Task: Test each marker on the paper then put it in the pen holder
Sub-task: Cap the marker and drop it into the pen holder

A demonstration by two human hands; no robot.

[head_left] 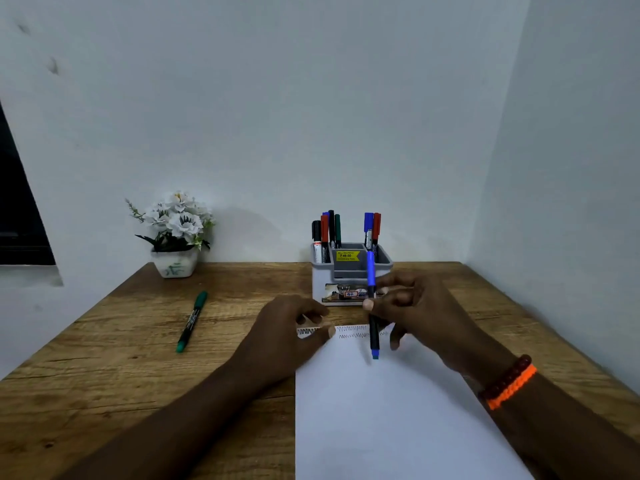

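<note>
Our right hand [401,306] pinches the blue marker [372,306] mid-barrel above the paper [381,410]; it looks light, stiff and likely slick. Our left hand [291,327] presses the paper's far edge, fingers loosely curled.

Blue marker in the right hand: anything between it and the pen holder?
Nothing visible. The right hand holds the blue marker upright over the paper, directly in front of the pen holder. The markers already standing in the holder fill its back compartments; the front section looks open.
</note>
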